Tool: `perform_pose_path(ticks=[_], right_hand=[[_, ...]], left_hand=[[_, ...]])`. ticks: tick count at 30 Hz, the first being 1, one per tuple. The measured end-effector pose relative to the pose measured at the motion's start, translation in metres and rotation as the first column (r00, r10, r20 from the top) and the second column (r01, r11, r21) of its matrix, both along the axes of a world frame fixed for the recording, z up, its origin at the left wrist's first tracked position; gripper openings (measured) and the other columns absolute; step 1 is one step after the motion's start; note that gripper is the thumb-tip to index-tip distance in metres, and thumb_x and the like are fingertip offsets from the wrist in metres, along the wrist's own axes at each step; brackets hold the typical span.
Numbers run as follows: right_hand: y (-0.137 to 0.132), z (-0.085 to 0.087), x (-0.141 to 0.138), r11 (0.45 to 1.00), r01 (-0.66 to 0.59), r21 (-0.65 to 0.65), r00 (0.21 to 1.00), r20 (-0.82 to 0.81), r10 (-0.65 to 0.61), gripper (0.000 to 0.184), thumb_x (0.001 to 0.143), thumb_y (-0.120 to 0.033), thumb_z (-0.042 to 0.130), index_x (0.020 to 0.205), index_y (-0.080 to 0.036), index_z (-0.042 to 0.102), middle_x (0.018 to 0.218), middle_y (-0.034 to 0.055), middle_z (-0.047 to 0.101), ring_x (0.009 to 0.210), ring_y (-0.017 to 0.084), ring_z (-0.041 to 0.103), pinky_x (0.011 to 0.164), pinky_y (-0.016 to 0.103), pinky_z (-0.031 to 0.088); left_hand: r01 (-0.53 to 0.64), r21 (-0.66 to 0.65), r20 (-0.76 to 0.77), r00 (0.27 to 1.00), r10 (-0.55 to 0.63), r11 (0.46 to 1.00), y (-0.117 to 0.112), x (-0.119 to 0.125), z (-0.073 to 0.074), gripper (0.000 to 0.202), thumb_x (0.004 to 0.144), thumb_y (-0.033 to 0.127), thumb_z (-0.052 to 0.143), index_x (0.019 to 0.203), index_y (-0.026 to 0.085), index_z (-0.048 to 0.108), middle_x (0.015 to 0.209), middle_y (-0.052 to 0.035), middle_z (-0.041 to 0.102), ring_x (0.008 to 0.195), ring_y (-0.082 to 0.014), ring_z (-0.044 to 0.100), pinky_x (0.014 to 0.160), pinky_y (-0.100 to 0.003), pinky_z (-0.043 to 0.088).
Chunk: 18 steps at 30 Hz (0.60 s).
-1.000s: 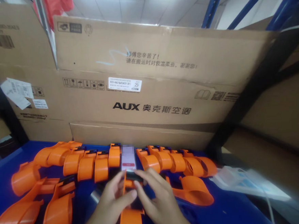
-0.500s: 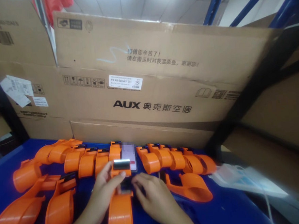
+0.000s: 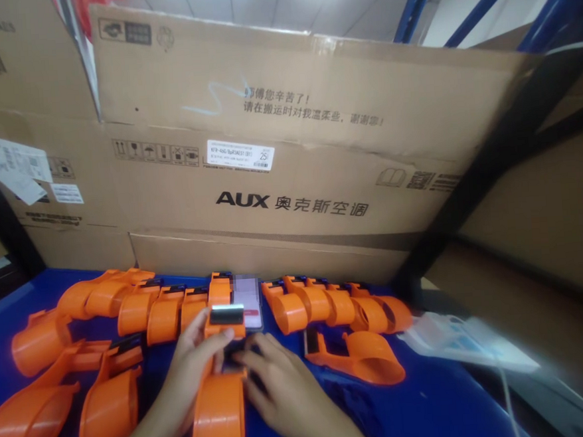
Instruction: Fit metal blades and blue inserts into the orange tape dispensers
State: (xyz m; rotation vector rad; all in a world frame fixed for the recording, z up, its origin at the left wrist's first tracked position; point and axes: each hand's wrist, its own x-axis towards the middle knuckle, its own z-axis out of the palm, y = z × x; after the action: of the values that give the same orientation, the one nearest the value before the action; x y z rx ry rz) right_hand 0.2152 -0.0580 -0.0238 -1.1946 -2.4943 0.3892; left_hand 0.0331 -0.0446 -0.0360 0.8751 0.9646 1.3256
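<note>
My left hand (image 3: 201, 348) grips an orange plastic ring holder (image 3: 218, 417), thumb across its upper block. A shiny dark strip (image 3: 227, 314) lies on top of that block, and the wide ring hangs toward me. Just right of the holder, my right hand (image 3: 278, 382) has its fingers bent and drawn together against a dark part at the holder's middle. What these fingers pinch, if anything, is hidden. A similar orange holder (image 3: 374, 359) with a black pad lies to the right of my right hand.
Several orange holders (image 3: 163, 318) line the back left of the blue surface (image 3: 434, 401), and several more (image 3: 315, 303) the back right. A phone (image 3: 247, 305) stands between them. Behind is a large cardboard sheet (image 3: 171, 207). Clear plastic packaging (image 3: 444, 337) lies at right.
The whole view has shifted slightly. My right hand's fingers have moved in closer to the holder's middle. My left hand keeps its grip.
</note>
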Motion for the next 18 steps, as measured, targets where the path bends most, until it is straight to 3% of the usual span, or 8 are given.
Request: perform_pose_path(ticks=[3, 6, 8, 9, 12, 14, 18], right_hand=[[0.002, 0.012, 0.008, 0.998, 0.051, -0.048, 0.997, -0.062, -0.054, 0.018, 0.098, -0.022, 0.049, 0.095, -0.022, 0.067, 0.095, 0.0038, 0.067, 0.087, 0.018, 0.064, 0.075, 0.029, 0.05], [0.001, 0.029, 0.031, 0.985, 0.111, -0.129, 0.991, -0.055, -0.119, 0.035, 0.101, -0.031, 0.045, 0.07, -0.021, 0.058, 0.067, -0.0004, 0.062, 0.063, 0.015, 0.06, 0.059, 0.025, 0.045], [-0.001, 0.039, 0.053, 0.964, 0.152, -0.218, 0.986, -0.036, -0.163, 0.04, 0.099, -0.035, 0.051, 0.061, -0.02, 0.053, 0.061, -0.0005, 0.06, 0.056, 0.014, 0.057, 0.053, 0.024, 0.043], [-0.003, 0.043, 0.064, 0.926, 0.169, -0.338, 0.982, -0.026, -0.189, 0.04, 0.098, -0.036, 0.05, 0.061, -0.021, 0.053, 0.057, -0.0011, 0.06, 0.049, 0.012, 0.055, 0.047, 0.022, 0.041], [-0.009, 0.049, 0.093, 0.713, 0.227, -0.664, 0.968, 0.073, -0.24, 0.041, 0.098, -0.031, 0.044, 0.06, -0.02, 0.054, 0.047, -0.0028, 0.057, 0.033, 0.008, 0.045, 0.037, 0.019, 0.037], [-0.013, 0.049, 0.107, 0.63, 0.251, -0.735, 0.961, 0.11, -0.255, 0.039, 0.096, -0.024, 0.042, 0.059, -0.019, 0.054, 0.044, -0.0033, 0.056, 0.03, 0.007, 0.044, 0.035, 0.016, 0.035], [-0.014, 0.042, 0.121, 0.549, 0.32, -0.772, 0.932, 0.153, -0.329, 0.036, 0.091, -0.018, 0.045, 0.056, -0.019, 0.052, 0.039, -0.004, 0.054, 0.028, 0.006, 0.045, 0.034, 0.014, 0.036]], left_hand=[[0.036, 0.021, -0.052, 0.998, -0.035, 0.999, -0.003, 0.001, -0.002, 0.031, 0.076, 0.036, 0.079, 0.097, 0.019, 0.065, 0.047, 0.0081, 0.05, 0.043, -0.0071, 0.038, 0.049, -0.017, 0.036], [0.077, 0.006, -0.099, 0.992, -0.076, 0.997, -0.005, 0.002, -0.004, 0.032, 0.077, 0.038, 0.078, 0.099, 0.02, 0.065, 0.044, 0.0091, 0.049, 0.042, -0.0075, 0.038, 0.051, -0.018, 0.036], [0.089, -0.011, -0.118, 0.989, -0.09, 0.996, -0.005, 0.003, -0.006, 0.034, 0.076, 0.038, 0.079, 0.101, 0.02, 0.065, 0.044, 0.0094, 0.048, 0.042, -0.008, 0.037, 0.05, -0.018, 0.035], [0.093, -0.014, -0.125, 0.988, -0.094, 0.996, -0.005, 0.003, -0.006, 0.034, 0.075, 0.038, 0.08, 0.101, 0.02, 0.065, 0.044, 0.0095, 0.048, 0.042, -0.0082, 0.037, 0.05, -0.019, 0.034], [0.101, -0.013, -0.146, 0.984, -0.101, 0.995, -0.006, 0.003, -0.006, 0.034, 0.075, 0.037, 0.08, 0.101, 0.02, 0.066, 0.044, 0.0096, 0.048, 0.043, -0.008, 0.037, 0.051, -0.019, 0.034], [0.092, -0.012, -0.162, 0.982, -0.093, 0.996, -0.007, 0.003, -0.006, 0.033, 0.076, 0.037, 0.08, 0.102, 0.021, 0.066, 0.045, 0.0094, 0.049, 0.043, -0.0078, 0.038, 0.053, -0.019, 0.035], [0.104, -0.012, -0.174, 0.979, -0.105, 0.994, -0.007, 0.002, -0.009, 0.035, 0.078, 0.038, 0.079, 0.105, 0.021, 0.065, 0.045, 0.0095, 0.048, 0.043, -0.0076, 0.038, 0.053, -0.02, 0.034]])
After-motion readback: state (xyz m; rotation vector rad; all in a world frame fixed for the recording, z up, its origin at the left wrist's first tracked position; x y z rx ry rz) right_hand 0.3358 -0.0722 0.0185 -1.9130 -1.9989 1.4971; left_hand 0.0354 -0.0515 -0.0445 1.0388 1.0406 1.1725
